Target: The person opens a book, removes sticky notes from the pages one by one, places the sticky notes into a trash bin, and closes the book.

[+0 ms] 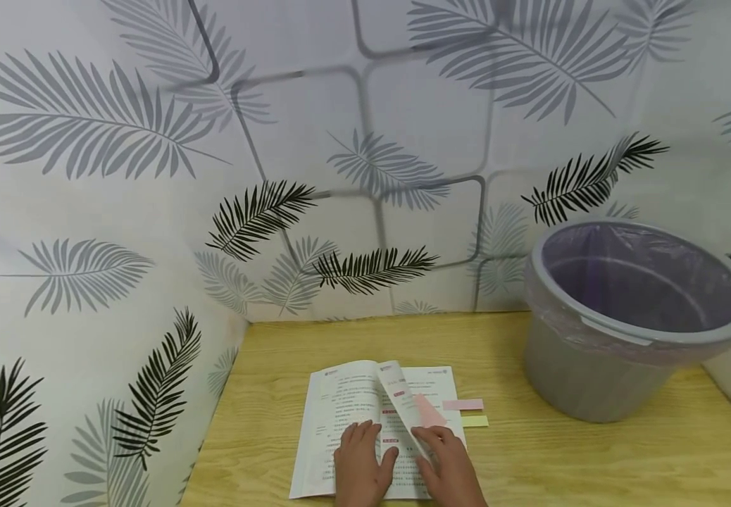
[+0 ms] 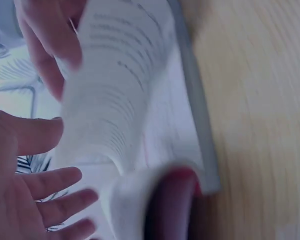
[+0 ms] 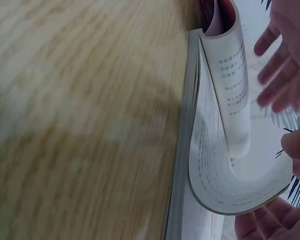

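An open paperback book [image 1: 345, 394] with printed pages lies on the wooden table. One page [image 1: 397, 391] stands lifted near the middle and curves over, as the right wrist view also shows. My right hand [image 1: 453, 470] pinches that page by its outer edge, thumb on one face and fingers behind. My left hand [image 1: 360, 466] is over the left page near the fold, its fingers [image 2: 55, 185] spread and loosely straight, holding nothing. Pink [image 1: 463, 405] and yellow sticky tabs [image 1: 475, 421] jut from the right edge. A pink piece [image 1: 429, 412] shows beside the lifted page.
A grey bin [image 1: 594, 380] with a clear plastic liner stands on the table [image 1: 498, 465] to the right of the book. Behind and to the left hangs a white leaf-patterned cloth [image 1: 169, 211].
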A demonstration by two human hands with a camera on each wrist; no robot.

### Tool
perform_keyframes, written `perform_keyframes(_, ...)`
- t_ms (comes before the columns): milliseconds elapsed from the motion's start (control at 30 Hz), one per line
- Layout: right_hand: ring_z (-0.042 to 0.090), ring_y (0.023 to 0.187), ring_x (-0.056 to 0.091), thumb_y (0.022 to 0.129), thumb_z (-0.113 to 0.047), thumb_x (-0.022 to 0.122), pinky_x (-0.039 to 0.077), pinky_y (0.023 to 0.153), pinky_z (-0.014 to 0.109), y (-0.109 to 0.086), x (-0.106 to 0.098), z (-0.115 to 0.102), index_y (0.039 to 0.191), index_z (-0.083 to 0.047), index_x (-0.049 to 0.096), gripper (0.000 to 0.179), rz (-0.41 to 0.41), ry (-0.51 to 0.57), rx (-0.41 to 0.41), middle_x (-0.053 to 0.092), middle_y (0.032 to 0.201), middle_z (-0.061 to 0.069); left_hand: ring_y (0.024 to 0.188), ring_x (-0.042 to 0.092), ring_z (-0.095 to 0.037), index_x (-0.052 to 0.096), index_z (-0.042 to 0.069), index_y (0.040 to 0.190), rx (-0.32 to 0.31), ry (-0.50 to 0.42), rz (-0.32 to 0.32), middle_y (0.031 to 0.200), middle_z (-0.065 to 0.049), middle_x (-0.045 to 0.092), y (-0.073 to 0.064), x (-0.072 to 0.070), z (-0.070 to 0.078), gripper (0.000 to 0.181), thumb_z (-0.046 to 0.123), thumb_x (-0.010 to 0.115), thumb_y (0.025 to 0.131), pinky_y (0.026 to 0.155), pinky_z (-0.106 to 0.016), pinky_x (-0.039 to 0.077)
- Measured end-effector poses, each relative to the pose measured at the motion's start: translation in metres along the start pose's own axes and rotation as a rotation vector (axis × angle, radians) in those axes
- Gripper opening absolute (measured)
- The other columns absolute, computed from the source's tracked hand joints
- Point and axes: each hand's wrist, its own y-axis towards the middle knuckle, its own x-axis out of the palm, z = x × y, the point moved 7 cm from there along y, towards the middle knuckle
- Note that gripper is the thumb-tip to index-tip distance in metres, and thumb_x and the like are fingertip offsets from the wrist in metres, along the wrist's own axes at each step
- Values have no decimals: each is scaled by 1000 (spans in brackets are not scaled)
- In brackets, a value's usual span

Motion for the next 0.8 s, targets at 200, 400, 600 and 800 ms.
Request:
perform_keyframes(200, 22, 97, 63, 80, -11, 78, 53, 83, 43, -1, 4, -10, 120, -14, 69, 42, 19, 35, -68, 64, 113, 4, 78, 69, -13, 56, 2, 135, -142, -217, -70, 100, 0, 75, -1, 8, 4, 54, 32, 67, 92, 66, -35, 55)
perform_keyframes(400, 28, 108, 64, 81, -18, 79, 53, 89, 47, -3, 15, -23, 118, -12, 70, 39, -34, 61, -167, 65, 125, 8, 63, 65, -9, 49, -4, 139, -173, -288, -75, 82, -3, 73, -5, 12, 1, 60, 25, 68, 90, 53, -27, 46)
perform_keyframes(600, 35, 120, 60, 85, -18, 74, 51, 98, 50, -6, 19, -24, 125, -5, 63, 44, -104, 159, -134, 61, 133, 12, 61, 65, -11, 50, -2, 137, -196, -266, -57, 76, -7, 74, -8, 12, -6, 56, 13, 70, 87, 52, -27, 44)
perform_keyframes(800, 33, 118, 60, 89, -19, 70, 51, 100, 48, -11, 22, -16, 129, -4, 57, 45, -201, 229, -41, 57, 135, 13, 69, 69, -18, 54, -2, 134, -258, -208, -3, 78, -11, 74, -7, 3, -19, 53, 15, 71, 86, 57, -35, 49)
